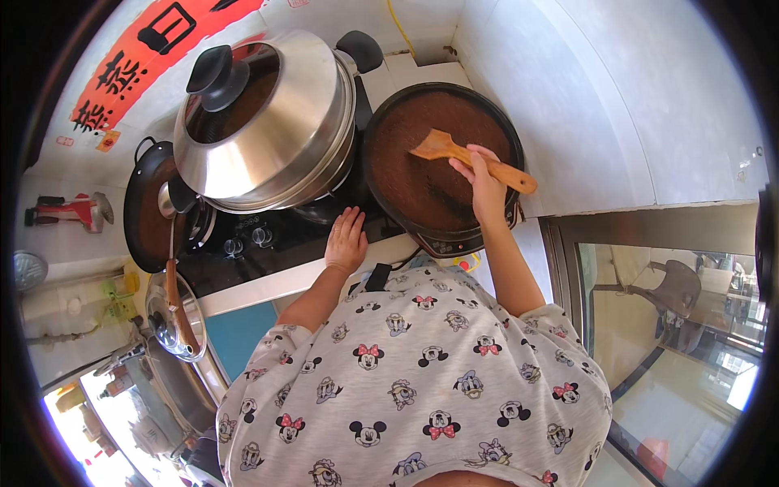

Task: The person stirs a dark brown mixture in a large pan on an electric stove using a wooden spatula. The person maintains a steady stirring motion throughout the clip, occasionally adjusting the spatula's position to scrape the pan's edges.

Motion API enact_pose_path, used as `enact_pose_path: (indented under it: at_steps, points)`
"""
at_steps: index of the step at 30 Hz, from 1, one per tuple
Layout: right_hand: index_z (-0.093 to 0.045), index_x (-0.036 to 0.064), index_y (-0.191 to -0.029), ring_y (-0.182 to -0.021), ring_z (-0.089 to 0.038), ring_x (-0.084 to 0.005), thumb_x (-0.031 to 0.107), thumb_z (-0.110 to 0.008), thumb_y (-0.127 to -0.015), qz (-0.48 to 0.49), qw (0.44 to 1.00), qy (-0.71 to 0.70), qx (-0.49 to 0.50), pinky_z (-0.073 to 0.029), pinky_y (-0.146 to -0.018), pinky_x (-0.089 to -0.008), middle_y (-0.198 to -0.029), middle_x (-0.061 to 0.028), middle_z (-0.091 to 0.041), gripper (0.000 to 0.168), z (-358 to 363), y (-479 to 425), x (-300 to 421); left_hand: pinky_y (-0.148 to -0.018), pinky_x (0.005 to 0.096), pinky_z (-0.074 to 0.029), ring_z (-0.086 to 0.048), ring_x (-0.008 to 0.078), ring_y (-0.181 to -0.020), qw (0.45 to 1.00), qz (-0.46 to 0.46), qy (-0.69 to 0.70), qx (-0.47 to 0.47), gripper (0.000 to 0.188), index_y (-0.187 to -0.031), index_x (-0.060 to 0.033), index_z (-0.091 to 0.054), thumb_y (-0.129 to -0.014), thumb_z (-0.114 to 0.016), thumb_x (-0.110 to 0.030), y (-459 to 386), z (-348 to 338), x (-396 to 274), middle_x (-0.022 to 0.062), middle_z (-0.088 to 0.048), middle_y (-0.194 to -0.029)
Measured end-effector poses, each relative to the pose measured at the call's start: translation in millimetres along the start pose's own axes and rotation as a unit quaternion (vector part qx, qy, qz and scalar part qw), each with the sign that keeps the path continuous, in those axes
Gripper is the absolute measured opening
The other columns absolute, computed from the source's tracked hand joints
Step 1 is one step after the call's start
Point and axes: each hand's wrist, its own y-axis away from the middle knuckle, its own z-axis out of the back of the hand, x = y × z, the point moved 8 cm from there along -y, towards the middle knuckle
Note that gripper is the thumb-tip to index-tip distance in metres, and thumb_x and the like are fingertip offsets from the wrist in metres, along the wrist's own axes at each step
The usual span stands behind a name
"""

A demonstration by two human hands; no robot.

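My right hand (pixel 484 182) grips the handle of a wooden spatula (pixel 447 148), whose flat blade lies over a wide dark pan (pixel 517 143). A reddish-brown mass (pixel 401 182) fills the pan, with a darker, rougher patch below the spatula. Under the pan's near edge shows the control panel of an electric cooker (pixel 451 246). My left hand (pixel 347 240) rests flat, palm down and holding nothing, at the front edge of the black glass stove (pixel 274 255). Just beyond it stands a large steel steamer pot (pixel 286 146) with a domed, glass-topped lid.
At the left, a wok (pixel 135 225) with brown contents bears a steel ladle (pixel 172 243). A glass lid (pixel 193 316) lies near its wooden handle. Tiled walls (pixel 584 122) stand behind and right. A black cable (pixel 406 262) runs by the cooker; a framed glass pane (pixel 688 304) is at right.
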Motion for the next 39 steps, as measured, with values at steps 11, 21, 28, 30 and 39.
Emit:
enact_pose_path:
  at_steps: [11, 21, 28, 30, 39]
  points:
    - [-0.056, -0.006, -0.115, -0.094, -0.071, -0.0301, 0.003, -0.055, -0.097, -0.005, 0.998, 0.049, 0.028, -0.06, -0.086, -0.0339, -0.11, -0.0207, -0.064, 0.02, 1.8, -15.3, -5.1, -0.118, 0.0446, -0.031, -0.039, 0.031, -0.14, 1.0, -0.005, -0.012, 0.003, 0.048, -0.137, -0.0043, -0.051, -0.089, -0.057, -0.013, -0.6, 1.6, -2.6, 0.0124, -0.046, -0.146]
    - [-0.061, 0.0, -0.121, -0.089, -0.069, -0.0201, 0.005, -0.059, -0.096, 0.142, 0.941, 0.308, -0.012, -0.054, -0.08, -0.0298, -0.107, -0.0125, -0.066, 0.025, 74.1, 45.2, 81.7, -0.117, 0.0444, -0.031, -0.039, 0.0315, -0.14, 1.0, -0.012, 0.002, -0.005, 0.046, -0.134, -0.0026, -0.054, -0.09, -0.058, -0.015, -2.7, 5.2, -5.3, 0.0139, -0.047, -0.146]
    - [-0.065, 0.005, -0.117, -0.082, -0.064, -0.0264, 0.002, -0.063, -0.092, 0.268, 0.844, 0.439, 0.154, -0.052, -0.07, -0.0334, -0.099, -0.014, -0.063, 0.024, 2.5, 80.0, 91.0, -0.106, 0.0429, -0.042, -0.053, 0.0343, -0.125, 0.987, -0.024, 0.138, -0.083, 0.037, -0.124, -0.003, -0.062, -0.087, -0.062, -0.006, -7.7, 47.5, -17.3, 0.0159, -0.059, -0.129]
    - [-0.065, 0.003, -0.117, -0.082, -0.065, -0.0253, 0.0, -0.063, -0.093, 0.253, 0.881, 0.362, 0.168, -0.053, -0.069, -0.0326, -0.099, -0.0139, -0.063, 0.025, 0.9, 83.2, 85.0, -0.097, 0.0429, -0.047, -0.058, 0.0339, -0.111, 0.983, -0.049, 0.137, -0.109, 0.036, -0.119, -0.0024, -0.064, -0.083, -0.066, -0.001, -16.5, 68.5, -35.5, 0.0148, -0.062, -0.116]
    - [-0.063, -0.003, -0.121, -0.093, -0.069, -0.0198, -0.002, -0.056, -0.098, 0.212, 0.943, 0.253, 0.04, -0.058, -0.084, -0.0278, -0.111, -0.0136, -0.059, 0.024, 21.1, 85.6, 82.4, -0.076, 0.0413, -0.049, -0.06, 0.0307, -0.086, 0.982, -0.099, 0.149, -0.054, 0.013, -0.088, -0.0047, -0.067, -0.077, -0.075, -0.004, -120.0, 100.3, -102.7, 0.0101, -0.063, -0.086]
